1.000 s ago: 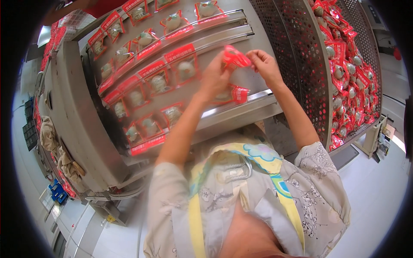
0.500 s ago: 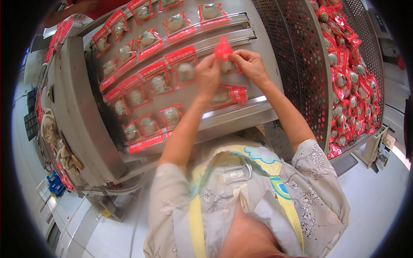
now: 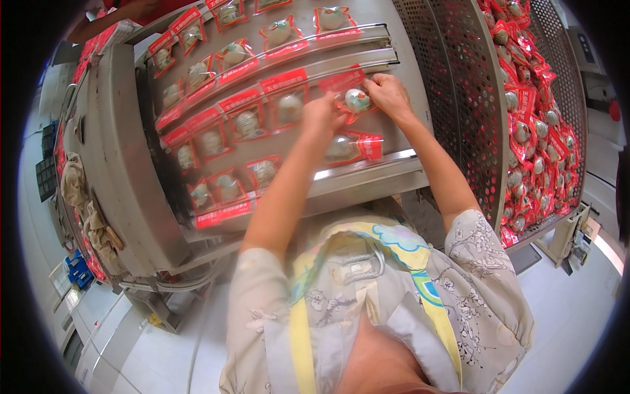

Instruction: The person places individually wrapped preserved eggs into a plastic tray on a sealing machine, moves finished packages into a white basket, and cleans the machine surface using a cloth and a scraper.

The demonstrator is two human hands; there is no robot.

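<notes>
Between my hands is a clear, red-edged egg pouch (image 3: 356, 100) with one pale egg in it, its red top flap lying by the lower metal bar (image 3: 367, 60). My right hand (image 3: 392, 96) pinches the pouch near its upper right corner. At its left side is my left hand (image 3: 321, 119), a little blurred, with fingers curled against the pouch's edge. Just below lies another egg pouch (image 3: 342, 147), turned sideways with its red end to the right. Left of my left hand, a row of pouches (image 3: 248, 123) rests with red tops along the lower bar.
More pouches (image 3: 278, 31) line the far bar of the metal machine table (image 3: 410, 72). On the right, a perforated metal bin (image 3: 453, 98) holds a heap of red egg pouches (image 3: 538, 125). Another person's arm (image 3: 108, 25) shows at the far left. Cloths (image 3: 73, 180) hang on the machine's left side.
The pouch in my hands has gone from bunched up to spread out, its egg now showing. My left hand has shifted slightly down and right. The view has shifted a little.
</notes>
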